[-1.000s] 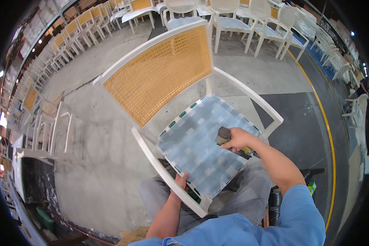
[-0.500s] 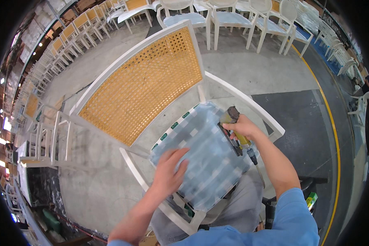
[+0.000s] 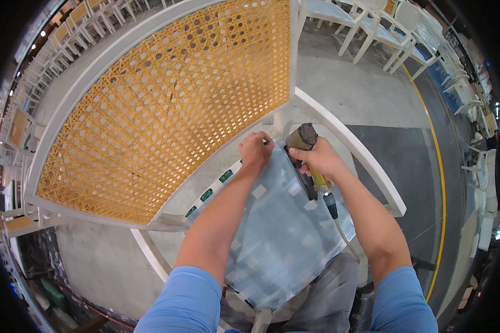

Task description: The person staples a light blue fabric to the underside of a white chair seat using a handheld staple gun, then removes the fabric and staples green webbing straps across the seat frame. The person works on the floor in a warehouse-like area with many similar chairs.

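A white-framed armchair with a woven cane back stands before me. Its seat has a pale blue cover with white squares, and dark green patches run along the rear edge. At the seat's back corner, beside the chair's rear post, my left hand is closed, fingertips pinched at the edge; what they grip is too small to make out. My right hand is wrapped round a pneumatic staple gun, dark at the head end and yellow-green along the handle. The gun is over the seat near that corner, its air hose trailing toward my lap.
Rows of white chairs line the back, and more cane-backed chairs stand at the left. The armchair's right arm curves outside my right forearm. A yellow line crosses the floor at the right.
My left hand has moved from above the seat's left side to its back corner, and its fingers have closed. The staple gun has shifted left toward that corner. My view is closer to the chair.
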A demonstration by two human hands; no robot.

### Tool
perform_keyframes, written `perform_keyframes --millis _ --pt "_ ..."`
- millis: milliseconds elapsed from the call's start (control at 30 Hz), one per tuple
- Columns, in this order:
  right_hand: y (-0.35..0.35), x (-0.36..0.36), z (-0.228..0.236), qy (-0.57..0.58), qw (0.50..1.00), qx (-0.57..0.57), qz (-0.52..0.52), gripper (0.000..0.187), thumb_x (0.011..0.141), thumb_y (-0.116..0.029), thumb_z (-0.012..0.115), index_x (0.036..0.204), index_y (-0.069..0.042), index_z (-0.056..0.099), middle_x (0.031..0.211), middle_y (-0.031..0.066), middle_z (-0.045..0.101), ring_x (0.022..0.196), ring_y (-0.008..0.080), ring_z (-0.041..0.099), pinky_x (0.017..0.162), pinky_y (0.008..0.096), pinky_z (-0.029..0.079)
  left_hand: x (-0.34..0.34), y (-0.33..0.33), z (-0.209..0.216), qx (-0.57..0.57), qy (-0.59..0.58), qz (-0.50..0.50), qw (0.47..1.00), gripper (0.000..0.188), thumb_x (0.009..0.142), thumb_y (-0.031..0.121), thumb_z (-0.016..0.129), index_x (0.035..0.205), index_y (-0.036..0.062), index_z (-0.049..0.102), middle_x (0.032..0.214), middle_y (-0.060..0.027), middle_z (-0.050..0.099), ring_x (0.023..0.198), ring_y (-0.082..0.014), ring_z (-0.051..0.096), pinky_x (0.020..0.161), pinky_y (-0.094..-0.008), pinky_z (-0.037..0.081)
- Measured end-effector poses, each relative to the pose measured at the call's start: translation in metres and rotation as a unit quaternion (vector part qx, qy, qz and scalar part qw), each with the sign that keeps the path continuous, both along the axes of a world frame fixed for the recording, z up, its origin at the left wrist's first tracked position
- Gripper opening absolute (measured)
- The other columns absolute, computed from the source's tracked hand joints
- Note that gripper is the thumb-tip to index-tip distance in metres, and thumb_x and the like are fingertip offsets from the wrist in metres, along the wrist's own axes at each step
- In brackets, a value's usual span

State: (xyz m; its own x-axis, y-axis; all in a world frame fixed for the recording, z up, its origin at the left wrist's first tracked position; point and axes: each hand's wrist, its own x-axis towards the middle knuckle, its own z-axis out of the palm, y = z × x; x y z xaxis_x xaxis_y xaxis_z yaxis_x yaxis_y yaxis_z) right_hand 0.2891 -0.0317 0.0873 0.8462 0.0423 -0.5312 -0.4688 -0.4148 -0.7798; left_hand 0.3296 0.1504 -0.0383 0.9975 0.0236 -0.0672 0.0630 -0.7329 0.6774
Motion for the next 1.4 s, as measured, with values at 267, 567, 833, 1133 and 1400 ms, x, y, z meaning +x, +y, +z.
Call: perform_keyframes --millis 267,567,833,1133,1400 --pt "0.041 0.025 -0.013 -0.015 1.000 -0.019 -0.009 0.031 0.092 -0.027 0.084 0.108 -0.003 0.074 0.090 0.0071 0.074 0.063 0.0167 0.069 0.053 0.0324 0.055 0.013 0.013 -0.022 -0.056 -0.027 0.023 0.998 0.016 0.092 0.028 0.074 0.094 0.0121 0.076 0.098 -0.0127 0.077 0.096 -0.0336 0.073 0.085 -0.0451 0.057" --pt "0.061 0.031 -0.025 -0.013 0.997 -0.066 -0.029 0.031 0.092 -0.025 0.084 0.112 -0.003 0.072 0.090 0.0069 0.073 0.060 0.0168 0.067 0.051 0.0327 0.053 0.024 0.019 -0.013 -0.066 0.102 0.017 0.992 0.018 0.091 0.025 0.068 0.098 0.0102 0.077 0.104 -0.0155 0.078 0.100 -0.0364 0.073 0.086 -0.0460 0.057" --pt "0.055 0.034 -0.032 -0.021 0.997 -0.060 -0.034 0.027 0.093 -0.024 0.083 0.108 -0.004 0.072 0.085 0.0042 0.070 0.057 0.0155 0.064 0.049 0.0319 0.050 0.025 0.012 -0.009 -0.091 0.110 0.022 0.990 0.020 0.090 0.020 0.065 0.102 0.0090 0.076 0.107 -0.0175 0.077 0.104 -0.0355 0.073 0.088 -0.0464 0.057" --pt "0.080 0.036 -0.038 -0.046 0.998 -0.043 0.009 0.026 0.090 -0.020 0.082 0.103 -0.004 0.067 0.079 0.0059 0.069 0.055 0.0180 0.064 0.046 0.0345 0.051 -0.039 0.045 0.021 -0.015 -0.125 0.056 0.991 0.027 0.093 0.014 0.067 0.119 0.0060 0.070 0.119 -0.0225 0.071 0.116 -0.0419 0.066 0.099 -0.0479 0.053" --pt "0.048 0.028 -0.044 -0.032 0.999 -0.034 -0.024 0.022 0.094 -0.020 0.080 0.102 -0.006 0.065 0.078 0.0053 0.065 0.052 0.0170 0.061 0.044 0.0337 0.048 -0.284 0.144 0.199 -0.297 0.005 0.016 0.955 0.021 0.107 0.011 0.061 0.122 -0.0002 0.068 0.100 -0.0110 0.074 0.085 -0.0190 0.073 0.076 -0.0327 0.059"
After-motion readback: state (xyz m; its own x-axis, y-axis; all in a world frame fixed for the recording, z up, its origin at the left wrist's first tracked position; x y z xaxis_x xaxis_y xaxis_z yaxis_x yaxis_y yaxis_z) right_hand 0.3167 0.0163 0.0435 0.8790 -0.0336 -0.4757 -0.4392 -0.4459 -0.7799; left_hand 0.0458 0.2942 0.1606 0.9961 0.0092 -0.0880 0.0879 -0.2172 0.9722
